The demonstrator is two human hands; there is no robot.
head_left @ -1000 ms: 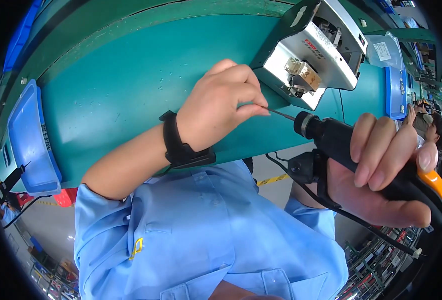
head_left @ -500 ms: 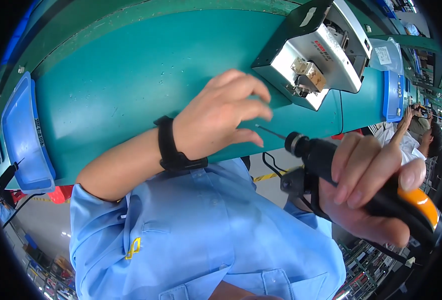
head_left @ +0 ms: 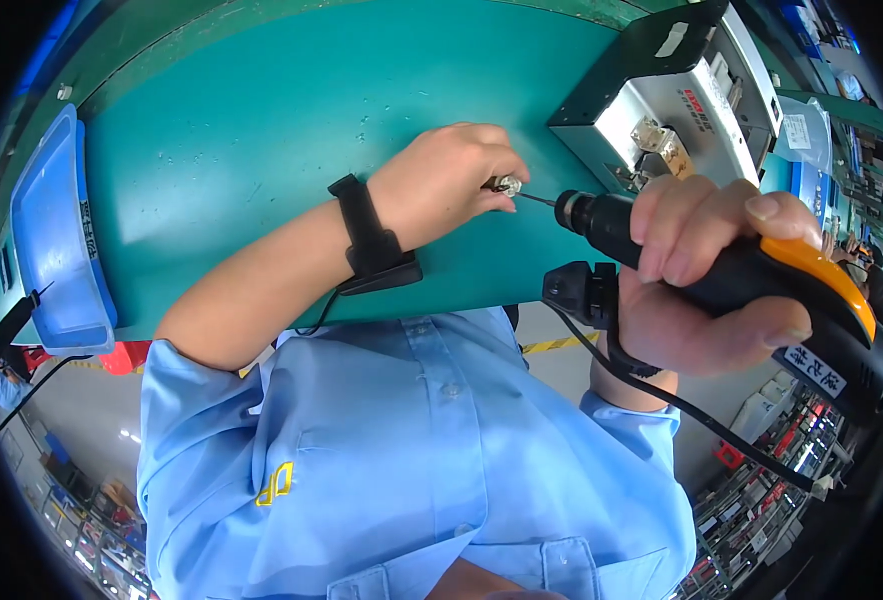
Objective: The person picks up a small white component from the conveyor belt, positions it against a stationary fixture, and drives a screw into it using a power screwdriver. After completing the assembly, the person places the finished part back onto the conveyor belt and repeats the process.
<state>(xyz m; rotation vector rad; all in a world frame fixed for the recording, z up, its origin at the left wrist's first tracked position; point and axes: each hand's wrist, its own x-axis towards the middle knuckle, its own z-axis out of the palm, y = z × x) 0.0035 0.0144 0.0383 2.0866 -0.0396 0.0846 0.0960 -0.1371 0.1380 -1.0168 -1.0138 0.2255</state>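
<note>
Bent over the green work surface, my left hand [head_left: 452,180] pinches a small shiny part [head_left: 508,187], silvery or clear, between thumb and fingers. Its exact kind is too small to make out. My right hand [head_left: 707,265] wraps round a black and orange electric screwdriver [head_left: 612,225], held level and pointing left. The thin bit [head_left: 537,199] ends right by the shiny part; whether they touch I cannot tell. A black strap [head_left: 364,235] sits on my left wrist, and a small black device [head_left: 580,292] is strapped at my right wrist.
A boxy silver and black machine [head_left: 677,110], like a screw feeder, stands behind the screwdriver. On the far left lies a blue tray [head_left: 50,240], with another black tool [head_left: 10,325] beside it. A black cable [head_left: 707,425] trails below my right hand. The green mat [head_left: 252,130] covers the bench.
My left hand, spread and seemingly without anything before, now pinches the small shiny part. The screwdriver has tilted more level and risen slightly, its bit now by that part. The whole view has shifted slightly.
</note>
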